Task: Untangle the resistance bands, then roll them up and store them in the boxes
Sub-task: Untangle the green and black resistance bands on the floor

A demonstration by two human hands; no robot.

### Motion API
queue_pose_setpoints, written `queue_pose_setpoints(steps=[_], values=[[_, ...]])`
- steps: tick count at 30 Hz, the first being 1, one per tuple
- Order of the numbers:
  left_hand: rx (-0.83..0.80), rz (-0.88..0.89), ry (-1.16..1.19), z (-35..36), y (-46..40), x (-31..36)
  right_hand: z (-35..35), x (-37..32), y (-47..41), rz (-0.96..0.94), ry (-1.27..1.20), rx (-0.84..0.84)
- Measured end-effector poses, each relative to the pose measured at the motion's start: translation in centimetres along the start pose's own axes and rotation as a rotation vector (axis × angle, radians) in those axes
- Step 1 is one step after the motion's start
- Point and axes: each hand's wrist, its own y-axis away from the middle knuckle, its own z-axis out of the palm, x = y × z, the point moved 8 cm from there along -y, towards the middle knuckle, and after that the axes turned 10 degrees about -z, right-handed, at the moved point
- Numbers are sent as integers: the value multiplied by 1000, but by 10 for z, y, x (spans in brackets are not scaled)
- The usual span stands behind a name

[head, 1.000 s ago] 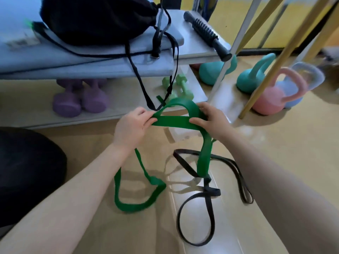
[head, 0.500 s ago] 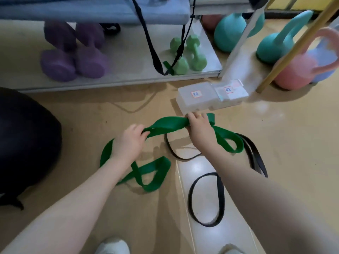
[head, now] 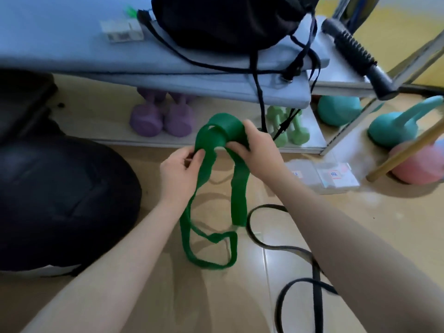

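A green resistance band (head: 239,193) hangs in loops from both my hands above the floor. My left hand (head: 179,171) pinches one strand of it on the left. My right hand (head: 254,152) grips the top, where the band is wound into a small coil. The lower loops trail on the floor. A black resistance band (head: 317,272) lies on the floor to the right, partly behind my right forearm. Two clear plastic boxes (head: 322,176) with small labels sit on the floor at the right.
A low shelf rack (head: 319,143) holds purple dumbbells (head: 163,118) and green dumbbells (head: 288,131). A black bag (head: 228,20) with dangling cords sits on blue mats above. Teal kettlebells (head: 394,126), a pink kettlebell (head: 418,164) and a wooden pole stand right. A black cushion (head: 60,203) lies left.
Both hands have lifted the green band off the floor, and its top is now wound into a coil at my right hand. The view has tilted up toward the shelf.
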Motion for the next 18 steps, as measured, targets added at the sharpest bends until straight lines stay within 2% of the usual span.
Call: queue_pose_setpoints(steps=[3, 6, 8, 11, 14, 16, 18], values=[[-25, -99, -70, 13, -5, -37, 43, 36, 16, 157, -91, -125], [-55, -199, -377, 28, 3, -99, 109, 85, 64, 341, -148, -257], [-137, -227, -569, 41, 10, -145, 153, 113, 100, 412, -124, -350], [-511, -161, -811, 79, 34, -198, 219, 145, 157, 393, 24, -620], [-875, -139, -944, 103, 67, -229, 256, 150, 204, 448, -82, -855], [-907, -170, -1043, 107, 75, -235, 250, 146, 207, 419, -93, -828], [-767, -115, -1080, 115, 70, -218, 222, 154, 196, 453, -71, -672]])
